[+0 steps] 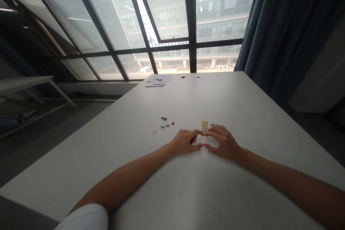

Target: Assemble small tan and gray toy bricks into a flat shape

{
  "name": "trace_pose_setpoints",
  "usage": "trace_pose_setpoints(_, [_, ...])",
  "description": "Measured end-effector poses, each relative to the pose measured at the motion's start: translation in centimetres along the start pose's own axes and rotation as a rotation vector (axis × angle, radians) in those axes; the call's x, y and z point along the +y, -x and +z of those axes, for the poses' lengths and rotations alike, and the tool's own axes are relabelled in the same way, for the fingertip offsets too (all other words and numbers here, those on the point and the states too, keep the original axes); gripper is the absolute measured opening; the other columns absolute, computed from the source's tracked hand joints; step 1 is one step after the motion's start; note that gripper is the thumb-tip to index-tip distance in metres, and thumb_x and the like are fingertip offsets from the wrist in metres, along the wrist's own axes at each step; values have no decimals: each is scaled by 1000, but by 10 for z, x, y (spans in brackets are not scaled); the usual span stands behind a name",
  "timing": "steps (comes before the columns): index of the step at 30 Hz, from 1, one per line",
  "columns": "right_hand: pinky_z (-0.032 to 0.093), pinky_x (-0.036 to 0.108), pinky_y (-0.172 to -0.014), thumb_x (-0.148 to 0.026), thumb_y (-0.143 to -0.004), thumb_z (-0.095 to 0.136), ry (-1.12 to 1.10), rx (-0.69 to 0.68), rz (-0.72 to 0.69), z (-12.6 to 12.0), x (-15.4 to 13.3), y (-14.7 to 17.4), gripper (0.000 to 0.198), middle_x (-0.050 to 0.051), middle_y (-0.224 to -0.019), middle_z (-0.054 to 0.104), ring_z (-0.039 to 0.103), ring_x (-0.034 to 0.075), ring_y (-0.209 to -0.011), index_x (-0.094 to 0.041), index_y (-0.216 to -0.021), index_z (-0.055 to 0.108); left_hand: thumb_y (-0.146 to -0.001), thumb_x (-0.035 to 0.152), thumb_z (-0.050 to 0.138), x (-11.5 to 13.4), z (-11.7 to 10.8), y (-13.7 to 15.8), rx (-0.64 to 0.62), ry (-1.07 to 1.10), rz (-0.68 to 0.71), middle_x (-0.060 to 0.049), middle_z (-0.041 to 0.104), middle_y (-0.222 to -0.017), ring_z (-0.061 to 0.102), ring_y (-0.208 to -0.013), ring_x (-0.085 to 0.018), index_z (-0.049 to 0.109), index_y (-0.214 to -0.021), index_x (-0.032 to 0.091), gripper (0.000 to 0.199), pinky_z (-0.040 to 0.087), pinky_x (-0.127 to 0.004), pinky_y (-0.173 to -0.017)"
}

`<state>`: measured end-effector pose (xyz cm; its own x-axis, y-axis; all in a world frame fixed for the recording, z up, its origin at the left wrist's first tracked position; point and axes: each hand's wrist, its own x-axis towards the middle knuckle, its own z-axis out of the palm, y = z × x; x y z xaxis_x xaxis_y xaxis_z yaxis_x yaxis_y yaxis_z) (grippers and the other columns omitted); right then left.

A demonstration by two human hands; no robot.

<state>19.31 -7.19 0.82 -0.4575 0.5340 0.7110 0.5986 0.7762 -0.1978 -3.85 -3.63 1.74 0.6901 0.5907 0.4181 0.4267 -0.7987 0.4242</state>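
Just nearer than the yellow card [205, 125], the left hand [185, 141] and right hand [224, 141] hold a small pale piece [204, 139]; dark parts [167, 125] lie left of the card.

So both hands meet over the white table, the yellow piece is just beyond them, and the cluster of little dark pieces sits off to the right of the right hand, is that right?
Not quite: the head view shows the little dark pieces to the left, beyond the left hand, not right of the right hand.
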Motion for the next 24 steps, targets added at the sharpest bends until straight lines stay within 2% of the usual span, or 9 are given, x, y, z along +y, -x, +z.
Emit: trace_pose_setpoints(24, [48,41,-83,-26,-81,74,-11,9,8,-1,-2,0,24,7,-96,67,60,25,-91,-22,-100,61,-84,39,68,0,0,0,-5,2,23,9,53,-60,47,-51,-6,65,-112,20,34,37,-17,-57])
